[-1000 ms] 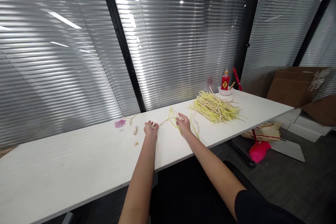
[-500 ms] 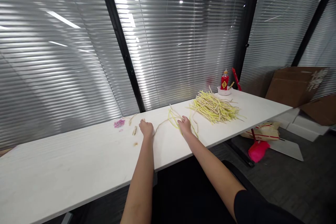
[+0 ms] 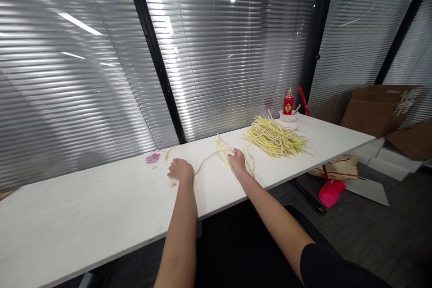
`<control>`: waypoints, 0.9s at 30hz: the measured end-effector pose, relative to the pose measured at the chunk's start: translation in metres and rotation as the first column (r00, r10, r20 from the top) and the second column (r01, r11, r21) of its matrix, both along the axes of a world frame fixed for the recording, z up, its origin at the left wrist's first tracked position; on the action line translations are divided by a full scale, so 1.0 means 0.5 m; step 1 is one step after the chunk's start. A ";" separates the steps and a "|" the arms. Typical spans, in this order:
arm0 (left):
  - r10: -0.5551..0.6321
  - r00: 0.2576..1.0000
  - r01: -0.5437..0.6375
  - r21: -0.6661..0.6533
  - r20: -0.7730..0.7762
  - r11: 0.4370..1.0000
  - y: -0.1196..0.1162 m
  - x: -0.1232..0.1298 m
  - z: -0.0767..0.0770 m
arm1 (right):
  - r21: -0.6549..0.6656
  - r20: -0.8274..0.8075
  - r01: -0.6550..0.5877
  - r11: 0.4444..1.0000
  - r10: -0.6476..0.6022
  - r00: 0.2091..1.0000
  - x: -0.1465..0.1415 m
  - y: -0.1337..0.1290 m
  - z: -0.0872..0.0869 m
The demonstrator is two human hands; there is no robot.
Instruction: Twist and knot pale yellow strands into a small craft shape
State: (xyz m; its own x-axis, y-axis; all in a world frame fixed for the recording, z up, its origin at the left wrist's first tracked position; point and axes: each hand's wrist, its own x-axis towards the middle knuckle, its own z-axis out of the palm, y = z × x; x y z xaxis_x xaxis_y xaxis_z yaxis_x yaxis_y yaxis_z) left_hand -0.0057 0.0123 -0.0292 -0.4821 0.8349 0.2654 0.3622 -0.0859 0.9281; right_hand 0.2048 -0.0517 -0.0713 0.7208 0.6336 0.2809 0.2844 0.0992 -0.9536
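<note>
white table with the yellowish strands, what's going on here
A person is handling loose strands at the white table. The right hand is at them; the left hand is low over the tabletop, palm down, with a beige strand running from beside it toward the right hand. Whether either grip holds anything is hard to tell. A big pile of strands lies to the right, and a small pink-purple heap to the left.
</note>
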 end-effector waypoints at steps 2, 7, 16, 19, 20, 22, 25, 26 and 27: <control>-0.061 0.998 0.061 -0.024 -0.005 0.998 0.004 -0.003 -0.003 | -0.022 -0.025 0.019 1.000 -0.020 0.999 -0.001 0.000 0.001; -0.109 0.982 0.099 -0.068 -0.156 0.993 0.011 -0.005 -0.009 | -0.059 -0.060 0.010 0.998 -0.013 0.998 -0.004 -0.001 0.005; -0.292 0.955 0.295 -0.060 0.041 0.954 0.002 0.014 0.002 | -0.069 -0.038 0.010 0.998 -0.013 0.999 -0.007 -0.010 0.014; -0.391 0.919 0.385 -0.097 -0.054 0.918 -0.005 0.032 -0.001 | -0.050 -0.024 0.019 0.999 -0.020 1.000 -0.008 -0.011 0.015; -0.402 0.913 0.393 -0.115 -0.067 0.912 -0.008 0.037 -0.003 | -0.043 -0.021 0.022 0.999 -0.023 1.000 -0.009 -0.011 0.016; -0.405 0.913 0.396 -0.125 -0.048 0.910 -0.015 0.044 -0.005 | -0.043 -0.020 0.023 0.999 -0.024 1.000 -0.010 -0.013 0.018; -0.404 0.914 0.398 -0.111 -0.030 0.911 -0.022 0.046 -0.001 | -0.069 -0.026 0.018 0.997 -0.020 0.999 -0.013 -0.016 0.023; -0.406 0.913 0.399 -0.124 -0.033 0.908 -0.023 0.045 0.004 | -0.075 -0.026 0.018 0.997 -0.020 0.999 -0.014 -0.016 0.024; -0.410 0.911 0.400 -0.147 -0.038 0.904 -0.024 0.043 0.009 | -0.077 -0.024 0.018 0.997 -0.019 1.000 -0.014 -0.017 0.025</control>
